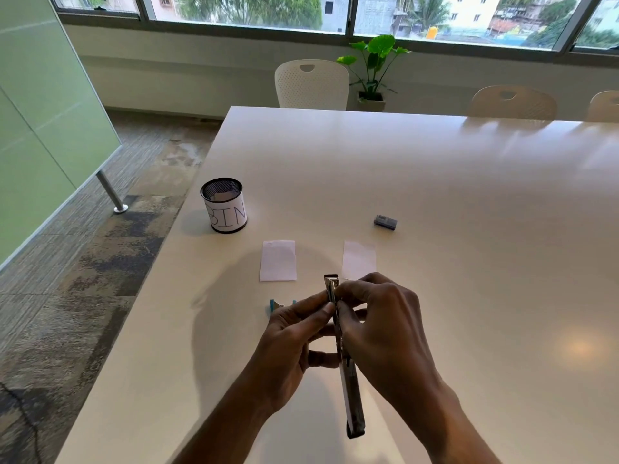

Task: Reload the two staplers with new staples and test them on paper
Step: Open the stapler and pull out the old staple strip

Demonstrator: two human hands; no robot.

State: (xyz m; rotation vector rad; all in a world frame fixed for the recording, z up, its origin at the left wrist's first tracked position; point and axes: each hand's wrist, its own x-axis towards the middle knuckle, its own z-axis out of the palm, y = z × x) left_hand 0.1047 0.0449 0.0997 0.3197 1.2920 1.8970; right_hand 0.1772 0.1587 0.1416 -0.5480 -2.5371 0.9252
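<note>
1. The table [469,195] is the biggest thing here. It's a smooth, glossy white slab that fills the middle and right of the frame, with window glare on it.
2. There's a frosted green partition [40,112] on a metal leg at upper left. White perforated chairs [311,83] and a leafy potted plant [375,65] sit along the top under the window.
3. Both forearms come up from the bottom edge and meet at lower centre, lifted off the tabletop.
4. The right hand [385,326] is knuckles-up, fingers curled over and pinching the upper part of the stapler.
5. The left hand [291,343] comes in from the other side. Its fingers are bent and the tips press against the same upper stretch, so it's a narrow pinch there too.
6. The black stapler [354,406] is held between them at lower centre. It's seen edge-on as a long thin strip running up the frame, with a shiny metal end on top and a dark body below. I can't tell whether there are staples in it.
7. A round black mesh cup [225,205] with a paper wrap lettered BIN stands at centre left.
8. Two small white paper slips lie flat just above the hands, the left slip [278,261] and the right slip [359,257].
9. A small grey staple box [385,222] sits on its own, right of centre.
10. A bit of a teal stapler [273,305] pokes out on the table behind the left hand, mostly hidden.
</note>
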